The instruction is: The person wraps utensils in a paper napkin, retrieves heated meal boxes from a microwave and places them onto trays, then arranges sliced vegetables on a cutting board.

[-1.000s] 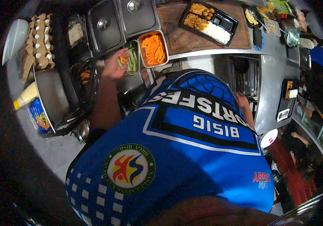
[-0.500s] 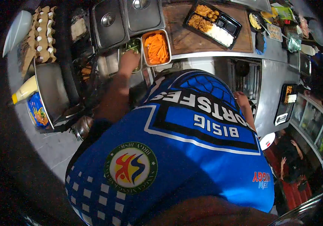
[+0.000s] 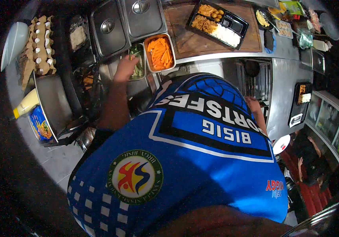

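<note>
My left hand is at the left edge of a metal pan of green vegetable strips, which look like cucumber. Its fingers are drawn together; whatever is between them is too small to make out. Right beside that pan sits a metal pan of orange sticks, likely carrot. My right hand hangs low by my shirt at the counter's front, its fingers curled and partly hidden. On the wooden board lies a black compartment tray with rice, shredded meat, small round pieces and an orange-coloured food.
Two lidded metal pans stand behind the vegetables. An egg tray and a yellow squeeze bottle are at left. Another filled black tray lies on the right counter. A person in dark clothes is at lower right.
My left hand has drawn out of the green strips and moved left and slightly toward me, uncovering more of them. My right hand stays about where it was. The view has shifted slightly.
</note>
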The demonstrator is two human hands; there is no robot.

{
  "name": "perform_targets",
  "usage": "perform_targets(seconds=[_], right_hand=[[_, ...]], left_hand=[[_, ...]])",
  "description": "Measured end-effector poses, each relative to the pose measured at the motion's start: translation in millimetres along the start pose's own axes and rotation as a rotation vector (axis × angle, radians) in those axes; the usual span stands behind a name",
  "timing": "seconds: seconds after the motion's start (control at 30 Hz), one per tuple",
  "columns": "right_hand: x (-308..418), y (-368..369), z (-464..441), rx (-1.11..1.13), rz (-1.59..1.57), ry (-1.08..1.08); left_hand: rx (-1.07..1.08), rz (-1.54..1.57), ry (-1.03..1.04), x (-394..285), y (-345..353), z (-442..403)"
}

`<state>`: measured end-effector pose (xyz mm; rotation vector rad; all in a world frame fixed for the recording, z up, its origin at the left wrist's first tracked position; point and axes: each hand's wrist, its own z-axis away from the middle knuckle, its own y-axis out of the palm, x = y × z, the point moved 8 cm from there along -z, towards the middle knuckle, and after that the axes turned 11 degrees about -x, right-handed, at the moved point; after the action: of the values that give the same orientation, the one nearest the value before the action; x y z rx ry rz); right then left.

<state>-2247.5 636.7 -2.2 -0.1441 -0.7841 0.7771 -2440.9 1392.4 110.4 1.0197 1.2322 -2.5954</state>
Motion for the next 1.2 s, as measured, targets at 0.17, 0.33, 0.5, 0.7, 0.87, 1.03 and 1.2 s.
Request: perform_targets(seconds=[0.17, 0.33, 0.5, 0.7, 0.87, 1.03, 1.2], right_hand=[[-3.4, 1.1, 3.0, -0.042, -0.067, 0.066], [11.5, -2.3, -7.0, 0.029, 0.222, -0.074], [15.6, 3.1, -8.9, 0.056, 0.139, -0.067], [27.7, 1.4, 1.5, -0.025, 0.115, 0.013], [13.5, 5.3, -4.5, 0.015, 0.030, 0.098], [4.4, 6.5, -17.2, 0.047, 0.178, -0.258], [-11.2, 7.9, -5.8, -0.019, -0.208, 0.273]], left_hand=[[-0.078, -0.125, 0.174, -30.8, -23.1, 14.0], [-0.142, -0.287, 0.252, -13.1, -15.3, 5.6], [0.193, -1.218, 0.987, -16.1, 38.6, 34.7], [0.127, -0.874, 0.444, -15.2, 25.7, 25.7], [0.066, -0.836, 0.275, 5.2, 31.1, 11.2], [0.002, -0.728, 0.428, -21.2, 23.5, 23.4], [-0.001, -0.645, 0.299, -39.7, 7.5, 27.2]])
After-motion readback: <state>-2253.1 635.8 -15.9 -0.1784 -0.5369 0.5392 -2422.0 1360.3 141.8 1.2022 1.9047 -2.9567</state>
